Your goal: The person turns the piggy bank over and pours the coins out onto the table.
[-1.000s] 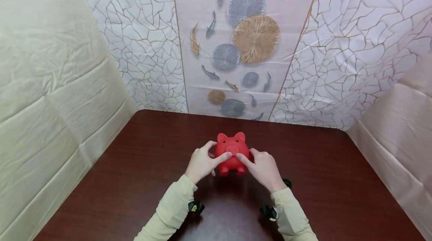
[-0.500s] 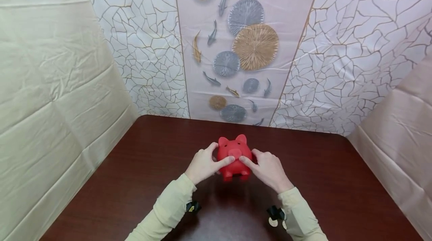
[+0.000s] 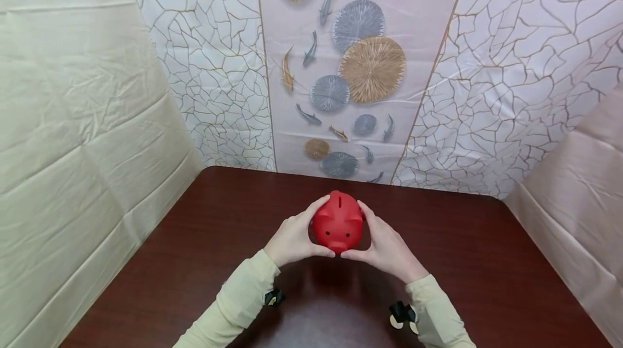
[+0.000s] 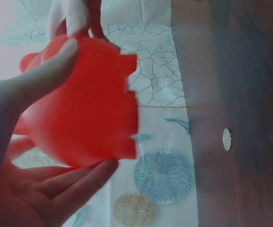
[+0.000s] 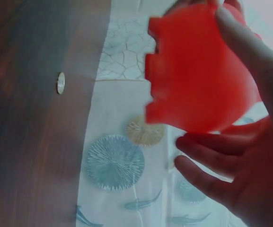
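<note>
A red piggy bank (image 3: 338,223) is held up in the air between both hands. It tilts forward, so its eyes face the camera and the dark slot on its back shows in the head view. My left hand (image 3: 293,237) grips its left side, thumb along the front below the snout and fingers spread round the flank. Opposite, my right hand (image 3: 386,244) grips the other side the same way, thumb tip near the left thumb's. Both wrist views show the stubby feet and the thumbs over the red body (image 4: 93,104); right fingers (image 5: 212,151) curve under one side.
The dark brown table (image 3: 233,218) lies below. A coin (image 4: 227,139) is on it beyond the piggy bank, out of sight in the head view. Two coins (image 3: 396,322) lie near the right wrist. Patterned fabric (image 3: 372,69) stands behind, pale cloth at both sides.
The piggy bank has risen from the table and tipped forward, bringing its back slot into view. Both hands have turned with it, the thumbs sliding lower. The head view has shifted slightly.
</note>
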`<state>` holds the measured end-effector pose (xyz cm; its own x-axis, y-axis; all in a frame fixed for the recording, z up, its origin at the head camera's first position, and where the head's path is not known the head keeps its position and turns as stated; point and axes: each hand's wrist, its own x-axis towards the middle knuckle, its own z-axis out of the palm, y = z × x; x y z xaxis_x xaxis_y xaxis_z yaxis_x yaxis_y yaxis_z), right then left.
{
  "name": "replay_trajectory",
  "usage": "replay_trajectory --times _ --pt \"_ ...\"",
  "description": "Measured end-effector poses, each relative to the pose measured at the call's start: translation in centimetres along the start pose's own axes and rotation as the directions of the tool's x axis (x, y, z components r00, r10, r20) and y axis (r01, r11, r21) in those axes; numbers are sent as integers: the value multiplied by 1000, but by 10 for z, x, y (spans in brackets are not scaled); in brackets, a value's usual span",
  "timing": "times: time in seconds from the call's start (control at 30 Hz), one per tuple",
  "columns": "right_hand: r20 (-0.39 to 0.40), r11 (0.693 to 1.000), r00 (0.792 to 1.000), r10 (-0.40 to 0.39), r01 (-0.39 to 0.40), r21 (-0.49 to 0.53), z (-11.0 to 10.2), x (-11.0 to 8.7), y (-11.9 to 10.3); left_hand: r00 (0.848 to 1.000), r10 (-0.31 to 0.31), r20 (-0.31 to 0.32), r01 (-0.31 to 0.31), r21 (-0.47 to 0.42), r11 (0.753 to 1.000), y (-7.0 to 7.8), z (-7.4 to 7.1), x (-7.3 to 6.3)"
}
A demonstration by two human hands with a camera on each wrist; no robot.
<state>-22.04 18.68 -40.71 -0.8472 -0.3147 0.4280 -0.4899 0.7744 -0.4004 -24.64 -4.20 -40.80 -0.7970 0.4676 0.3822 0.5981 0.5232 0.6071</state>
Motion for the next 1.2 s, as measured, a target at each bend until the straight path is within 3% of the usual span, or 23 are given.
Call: replay_trajectory --times 0.17,0.3,0.47,0.63,0.73,0.8,0.87,0.93,1.0,1.1,1.2 --pt "-134 996 988 -72 78 40 5 0 1 990 60 -131 -66 -37 997 1 4 0" --pt "-262 979 949 -175 196 58 7 2 2 961 130 -244 -154 -84 985 3 7 0" --pt "-393 934 867 -307 354 51 8 5 2 912 225 -343 -270 -88 959 5 8 -1" --pt "-481 898 784 -393 439 -20 10 4 -1 841 355 -408 -373 36 927 5 8 -4" --pt "-506 884 752 -422 466 -44 12 3 -2 800 429 -421 -430 98 898 4 7 -5" --pt "-509 877 744 -433 478 -48 13 2 -2 789 446 -423 -447 105 889 4 7 -6" --pt "-495 876 752 -434 480 -38 13 2 -1 791 446 -420 -450 96 888 4 7 -6" --pt "-472 879 771 -427 476 -19 12 2 0 806 427 -409 -443 62 895 3 7 -7" --pt "-424 897 817 -391 441 21 10 1 1 832 399 -386 -428 10 904 1 7 -7" --pt "-346 936 889 -300 344 73 8 -3 3 883 329 -335 -371 -70 926 -1 9 -10" --pt "-296 968 935 -197 233 92 8 -9 2 922 261 -285 -302 -108 947 -2 10 -13"
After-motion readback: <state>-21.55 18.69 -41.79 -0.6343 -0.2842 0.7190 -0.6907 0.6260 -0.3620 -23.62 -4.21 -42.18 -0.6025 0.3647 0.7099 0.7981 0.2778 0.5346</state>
